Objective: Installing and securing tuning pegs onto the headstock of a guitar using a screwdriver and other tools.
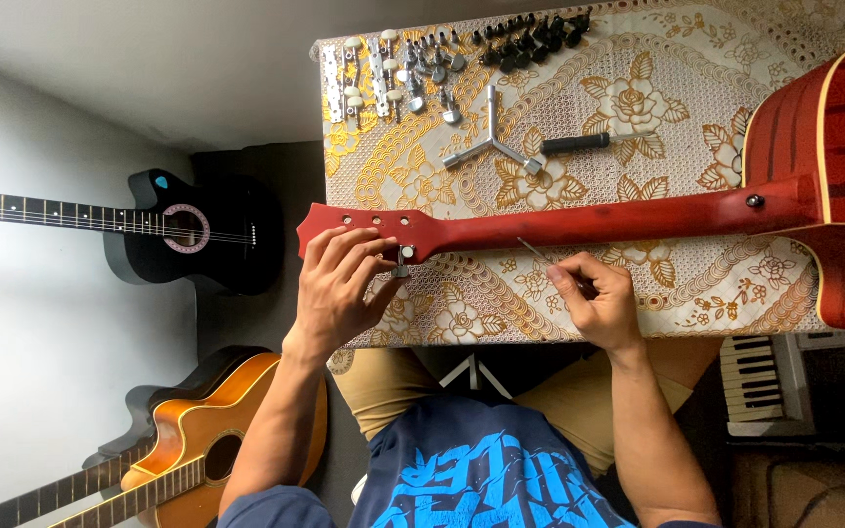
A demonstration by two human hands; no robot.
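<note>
Our left hand [339,284] pinches a tuning peg [405,256] at the red guitar headstock [364,227], which lies face down on the table [501,293]. Our right hand [594,298], just right of it below the neck, grips a thin screwdriver [537,252] pointing up-left toward the peg.

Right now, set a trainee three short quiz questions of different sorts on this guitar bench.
1. True or false: the left hand rests on the headstock of the red guitar.
2. What does the right hand hold: A a hammer, B a thin screwdriver, C a string?
3. Which tool lies on the patterned cloth beyond the neck, beside the black handle?

Key: 1 true. 2 B. 3 The three-armed metal wrench.
</note>
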